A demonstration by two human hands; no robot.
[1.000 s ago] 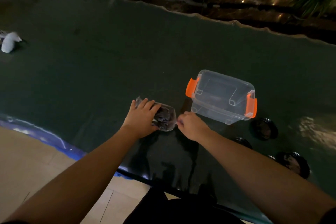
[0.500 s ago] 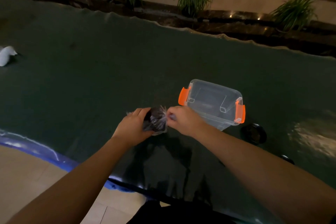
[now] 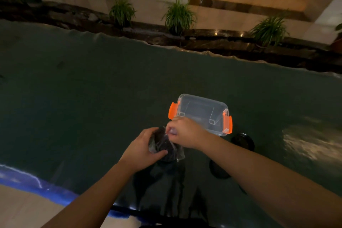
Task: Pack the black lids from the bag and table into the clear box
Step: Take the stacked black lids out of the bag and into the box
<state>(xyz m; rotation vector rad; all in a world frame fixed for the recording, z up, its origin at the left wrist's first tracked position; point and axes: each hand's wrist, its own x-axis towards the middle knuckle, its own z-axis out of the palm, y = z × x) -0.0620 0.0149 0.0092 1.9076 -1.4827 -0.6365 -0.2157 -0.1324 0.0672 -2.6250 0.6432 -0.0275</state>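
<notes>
A small clear plastic bag (image 3: 166, 147) with black lids inside is held above the dark table (image 3: 92, 89). My left hand (image 3: 142, 149) wraps around the bag's lower left side. My right hand (image 3: 185, 132) pinches the bag's top edge. Just behind my right hand stands the clear box (image 3: 202, 113), its lid on and its orange latches at both ends. One loose black lid (image 3: 243, 140) lies right of the box. Another black lid (image 3: 218, 169) lies partly hidden under my right forearm.
The table's near edge, with a blue strip (image 3: 46, 189), runs along the bottom left above a tiled floor. Beyond the table's far edge are a dark planter ledge and several green plants (image 3: 178, 16). A glare patch lies at the right of the table.
Both hands have lifted the bag off the table and turned it upright. My right hand has risen to pinch the bag's top, close to the box's front left corner. The camera tilted upward.
</notes>
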